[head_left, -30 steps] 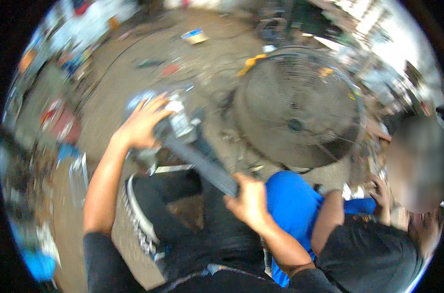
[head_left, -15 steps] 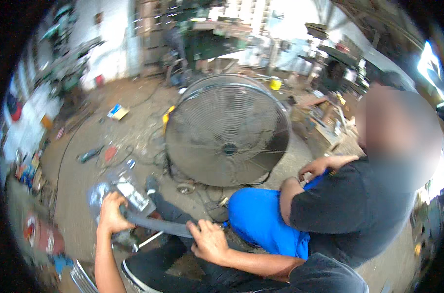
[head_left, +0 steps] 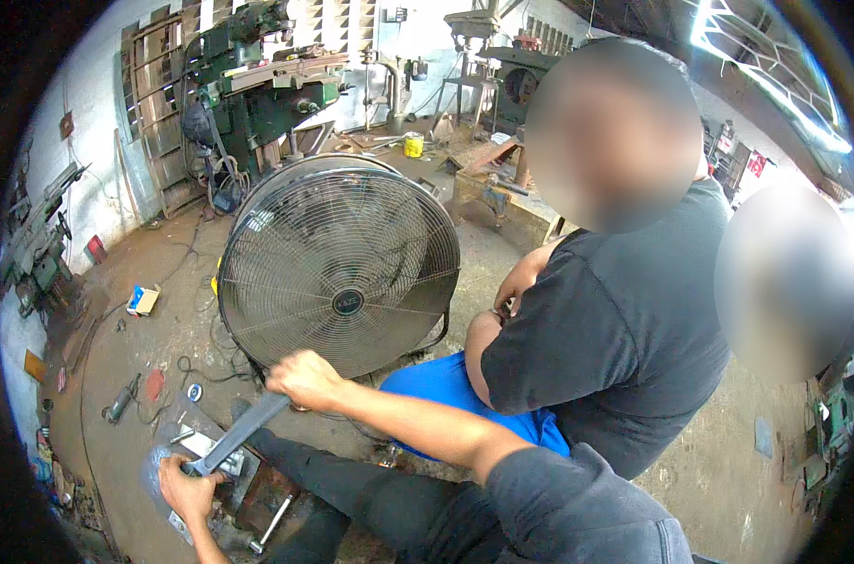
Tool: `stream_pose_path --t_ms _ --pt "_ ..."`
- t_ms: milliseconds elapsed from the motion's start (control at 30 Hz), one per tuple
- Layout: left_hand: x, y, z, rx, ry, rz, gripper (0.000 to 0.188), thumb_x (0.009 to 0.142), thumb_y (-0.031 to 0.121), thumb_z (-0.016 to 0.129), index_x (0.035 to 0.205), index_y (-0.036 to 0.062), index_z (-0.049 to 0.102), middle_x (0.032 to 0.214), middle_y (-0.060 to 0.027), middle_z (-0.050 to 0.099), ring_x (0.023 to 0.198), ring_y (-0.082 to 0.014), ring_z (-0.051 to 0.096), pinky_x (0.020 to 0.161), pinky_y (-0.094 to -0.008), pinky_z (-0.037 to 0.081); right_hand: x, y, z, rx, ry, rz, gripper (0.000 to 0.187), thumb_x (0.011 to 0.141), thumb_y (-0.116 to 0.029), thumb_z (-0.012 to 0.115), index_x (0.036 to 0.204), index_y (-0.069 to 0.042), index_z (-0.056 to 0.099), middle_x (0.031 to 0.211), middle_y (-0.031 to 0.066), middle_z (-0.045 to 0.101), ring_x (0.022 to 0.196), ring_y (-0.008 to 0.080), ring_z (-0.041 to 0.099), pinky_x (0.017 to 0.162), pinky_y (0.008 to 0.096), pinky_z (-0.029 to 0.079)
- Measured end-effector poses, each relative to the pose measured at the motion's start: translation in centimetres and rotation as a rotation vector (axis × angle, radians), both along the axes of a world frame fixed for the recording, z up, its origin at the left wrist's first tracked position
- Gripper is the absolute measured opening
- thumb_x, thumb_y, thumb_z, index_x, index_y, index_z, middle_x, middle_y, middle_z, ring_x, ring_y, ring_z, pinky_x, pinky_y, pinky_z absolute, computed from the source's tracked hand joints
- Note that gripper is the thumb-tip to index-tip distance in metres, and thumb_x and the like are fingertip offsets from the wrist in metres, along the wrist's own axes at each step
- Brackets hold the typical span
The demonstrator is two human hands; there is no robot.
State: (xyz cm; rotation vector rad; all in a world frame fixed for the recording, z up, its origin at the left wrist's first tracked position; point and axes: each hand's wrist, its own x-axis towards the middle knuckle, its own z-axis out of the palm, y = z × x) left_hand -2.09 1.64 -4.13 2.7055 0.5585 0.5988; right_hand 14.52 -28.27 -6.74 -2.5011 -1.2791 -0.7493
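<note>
A long, flat grey spanner [head_left: 243, 434] slants between my two hands. My right hand [head_left: 305, 380] is closed in a fist round its upper end, just in front of the large fan. Lower down, my left hand [head_left: 186, 487] grips the other end, fingers curled about the spanner's head. Under that head lie metal parts on clear plastic sheeting [head_left: 184, 414], partly hidden by the hand and tool. A slim chrome-handled tool [head_left: 274, 523] rests beside my legs, to the right of my left hand.
A big round caged fan [head_left: 347, 235] stands just ahead. At my right sits a person [head_left: 605, 329] in a dark shirt and blue trousers; another person [head_left: 784, 282] is behind. An angle grinder [head_left: 121, 399] and cables lie on the left floor. Green machinery [head_left: 267, 89] stands at the back.
My view has swung to the right. My right hand has risen with the spanner's end, which now slants up steeply; my left hand has moved lower, onto the metal parts.
</note>
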Motion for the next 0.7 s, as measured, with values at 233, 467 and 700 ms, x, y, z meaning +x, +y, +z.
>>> stream_pose_path --t_ms 233,467,700 --pt "2.2 -0.6 -0.3 0.133 0.038 0.402 0.068 0.068 0.039 0.080 0.122 0.0023 0.063 0.121 -0.0227 0.060 0.116 -0.0418 0.056 0.101 -0.0484 0.044 15.9 11.9 3.2 -0.040 -0.260 0.280 0.009 0.077 -0.028 0.063 0.071 -0.021 0.063 0.077 -0.0017 0.063 0.084 0.0225 0.068 0.071 0.0413 0.053" --pt "3.2 -0.5 -0.5 0.160 0.213 0.579 0.067 0.072 0.047 0.076 0.128 0.0125 0.063 0.129 -0.0151 0.060 0.119 -0.0405 0.056 0.099 -0.0500 0.046 18.2 13.8 2.1 0.024 -0.283 0.413 0.008 0.077 -0.029 0.063 0.072 -0.022 0.063 0.075 -0.0022 0.064 0.079 0.0225 0.070 0.061 0.0419 0.055" --pt "3.6 0.1 -0.4 0.185 0.294 0.627 0.075 0.072 0.056 0.073 0.134 0.0156 0.060 0.129 -0.0143 0.060 0.118 -0.0387 0.056 0.099 -0.0493 0.045 18.9 14.2 3.6 -0.058 -0.234 0.450 0.008 0.077 -0.028 0.063 0.072 -0.022 0.066 0.076 -0.0005 0.069 0.080 0.0251 0.073 0.064 0.0421 0.056"
